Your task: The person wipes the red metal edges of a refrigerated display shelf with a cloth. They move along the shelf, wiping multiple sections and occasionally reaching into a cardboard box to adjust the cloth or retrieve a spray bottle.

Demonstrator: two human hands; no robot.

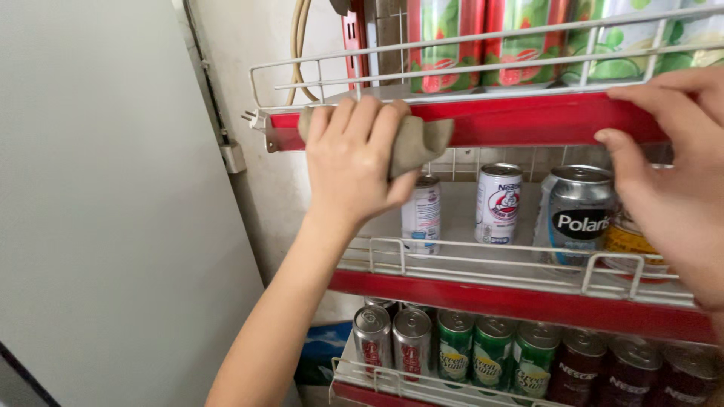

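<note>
Pressing a tan cloth (411, 142) against the red front edge of the top shelf (528, 117), the left hand (354, 162) is clenching it under its fingers. The right hand (671, 173) is resting with loose fingers on the same edge, well apart from the cloth, gripping nothing. Four cans seem to be standing on the middle shelf (520, 290), the rightmost mostly hidden.

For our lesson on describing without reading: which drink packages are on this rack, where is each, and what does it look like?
Tall red-and-green cartons: top shelf, fruit pictures.
Slim white cans: middle shelf, red and blue labels.
Wide silver can: middle shelf, black label band.
Green cans: bottom shelf, centre.
Silver-and-red cans: bottom left.
Dark maroon cans: bottom right.
</note>
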